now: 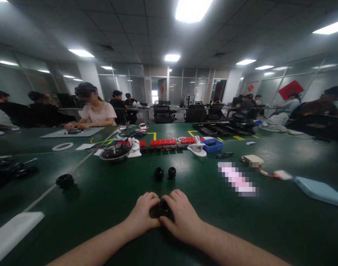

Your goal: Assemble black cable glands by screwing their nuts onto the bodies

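Note:
Both my hands come together low in the middle of the head view, around a glossy black round part [164,207] with an opening in its top. My left hand [144,212] grips its left side with fingers curled and thumb in front. On the other side, my right hand [181,214] wraps around it, the thumbs almost meeting. Much of the part is hidden by my fingers. Just beyond stand two similar black round parts, a left one [159,173] and a right one [172,172]. Another dark, rounded piece [65,181] lies off to the left.
Across the green table [124,177] run red socket-like strips [163,142], with a white clamp [197,147] and a blue bin [213,145] beside them. A black coiled item [115,152] sits left. Right are a light-blue case [320,190] and cabled device. A person [98,112] works opposite.

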The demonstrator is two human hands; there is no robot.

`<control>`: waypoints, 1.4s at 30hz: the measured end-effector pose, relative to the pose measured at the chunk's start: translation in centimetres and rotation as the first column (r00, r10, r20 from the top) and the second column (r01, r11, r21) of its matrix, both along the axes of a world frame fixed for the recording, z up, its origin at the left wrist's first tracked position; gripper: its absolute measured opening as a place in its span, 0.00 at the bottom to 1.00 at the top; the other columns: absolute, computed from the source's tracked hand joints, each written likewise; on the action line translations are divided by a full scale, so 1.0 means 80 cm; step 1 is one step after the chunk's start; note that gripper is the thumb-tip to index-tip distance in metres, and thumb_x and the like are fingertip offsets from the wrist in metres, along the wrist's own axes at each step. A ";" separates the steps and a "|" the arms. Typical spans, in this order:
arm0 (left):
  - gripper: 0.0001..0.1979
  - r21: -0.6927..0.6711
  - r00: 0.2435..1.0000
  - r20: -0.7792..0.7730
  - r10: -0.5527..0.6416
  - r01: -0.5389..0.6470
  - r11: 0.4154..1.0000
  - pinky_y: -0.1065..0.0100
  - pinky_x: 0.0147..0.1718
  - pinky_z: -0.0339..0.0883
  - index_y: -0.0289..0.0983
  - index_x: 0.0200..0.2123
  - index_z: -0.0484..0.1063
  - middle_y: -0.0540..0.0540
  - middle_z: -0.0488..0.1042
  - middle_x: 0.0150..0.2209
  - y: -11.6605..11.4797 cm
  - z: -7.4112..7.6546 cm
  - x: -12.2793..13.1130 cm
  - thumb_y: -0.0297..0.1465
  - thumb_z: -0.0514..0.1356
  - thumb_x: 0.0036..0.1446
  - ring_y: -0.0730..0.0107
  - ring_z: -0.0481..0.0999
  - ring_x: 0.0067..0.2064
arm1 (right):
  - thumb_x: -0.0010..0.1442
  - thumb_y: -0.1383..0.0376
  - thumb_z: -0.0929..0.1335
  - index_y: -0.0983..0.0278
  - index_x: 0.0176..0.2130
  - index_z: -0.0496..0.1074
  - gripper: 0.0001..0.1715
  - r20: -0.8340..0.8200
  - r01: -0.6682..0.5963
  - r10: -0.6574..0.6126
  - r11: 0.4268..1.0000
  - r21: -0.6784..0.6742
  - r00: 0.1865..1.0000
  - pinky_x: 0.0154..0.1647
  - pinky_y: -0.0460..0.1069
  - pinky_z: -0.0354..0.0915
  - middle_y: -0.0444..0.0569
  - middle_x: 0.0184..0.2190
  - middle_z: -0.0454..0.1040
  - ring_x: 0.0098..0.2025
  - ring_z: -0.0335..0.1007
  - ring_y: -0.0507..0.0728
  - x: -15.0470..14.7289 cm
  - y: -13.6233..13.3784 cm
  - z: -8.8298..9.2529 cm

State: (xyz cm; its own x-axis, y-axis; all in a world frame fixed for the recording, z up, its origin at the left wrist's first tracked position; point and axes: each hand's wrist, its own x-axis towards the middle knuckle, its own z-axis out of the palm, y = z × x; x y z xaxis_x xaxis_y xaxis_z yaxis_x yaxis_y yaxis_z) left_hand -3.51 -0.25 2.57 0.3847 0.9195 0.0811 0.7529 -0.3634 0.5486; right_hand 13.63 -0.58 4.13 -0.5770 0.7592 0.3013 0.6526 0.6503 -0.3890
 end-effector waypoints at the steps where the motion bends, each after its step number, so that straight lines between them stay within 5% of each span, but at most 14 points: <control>1: 0.13 -0.003 1.000 -0.002 0.000 0.000 1.000 0.66 0.38 0.58 0.40 0.33 0.68 0.50 0.65 0.37 0.000 0.000 0.000 0.37 0.61 0.41 0.64 0.63 0.39 | 0.49 0.62 0.67 0.64 0.45 0.64 0.22 -0.001 0.000 0.000 1.000 0.001 1.000 0.46 0.52 0.54 0.49 0.38 0.64 0.42 0.55 0.57 0.000 0.000 0.000; 9: 0.14 0.028 1.000 -0.010 -0.003 0.004 1.000 0.65 0.39 0.57 0.39 0.33 0.68 0.50 0.65 0.36 0.004 -0.008 -0.001 0.35 0.62 0.40 0.64 0.63 0.39 | 0.48 0.63 0.67 0.65 0.50 0.60 0.29 -0.025 0.001 -0.002 1.000 -0.004 1.000 0.50 0.53 0.52 0.51 0.42 0.64 0.44 0.55 0.58 0.000 -0.002 -0.006; 15: 0.19 0.028 1.000 -0.010 -0.010 0.010 1.000 0.64 0.39 0.58 0.40 0.35 0.69 0.48 0.65 0.38 0.009 -0.017 -0.005 0.43 0.61 0.41 0.63 0.63 0.40 | 0.48 0.57 0.67 0.67 0.53 0.57 0.36 -0.056 -0.024 0.023 1.000 -0.013 0.998 0.52 0.55 0.50 0.52 0.45 0.63 0.46 0.54 0.60 0.000 0.000 -0.006; 22: 0.21 0.017 1.000 0.010 0.010 -0.010 1.000 0.63 0.40 0.58 0.38 0.34 0.69 0.48 0.66 0.37 0.008 -0.016 -0.004 0.46 0.62 0.39 0.63 0.64 0.40 | 0.50 0.51 0.65 0.65 0.52 0.57 0.34 -0.057 -0.066 0.067 0.998 0.019 0.996 0.50 0.55 0.51 0.51 0.42 0.65 0.44 0.55 0.59 -0.002 0.001 0.002; 34: 0.21 -0.063 0.990 0.026 0.137 -0.135 0.989 0.65 0.37 0.60 0.39 0.35 0.69 0.48 0.67 0.37 0.009 -0.019 0.000 0.39 0.65 0.34 0.63 0.65 0.39 | 0.47 0.54 0.67 0.60 0.47 0.59 0.30 -0.022 -0.194 0.194 0.981 0.005 0.981 0.57 0.59 0.34 0.45 0.40 0.67 0.46 0.55 0.58 -0.009 -0.001 0.008; 42: 0.15 0.013 0.997 -0.056 0.046 -0.045 0.999 0.66 0.39 0.58 0.41 0.35 0.70 0.50 0.67 0.36 0.012 -0.016 0.002 0.37 0.62 0.40 0.66 0.65 0.39 | 0.46 0.56 0.68 0.62 0.44 0.62 0.26 -0.039 -0.276 0.276 0.961 -0.016 0.960 0.58 0.58 0.25 0.46 0.40 0.69 0.51 0.54 0.57 -0.011 -0.013 0.014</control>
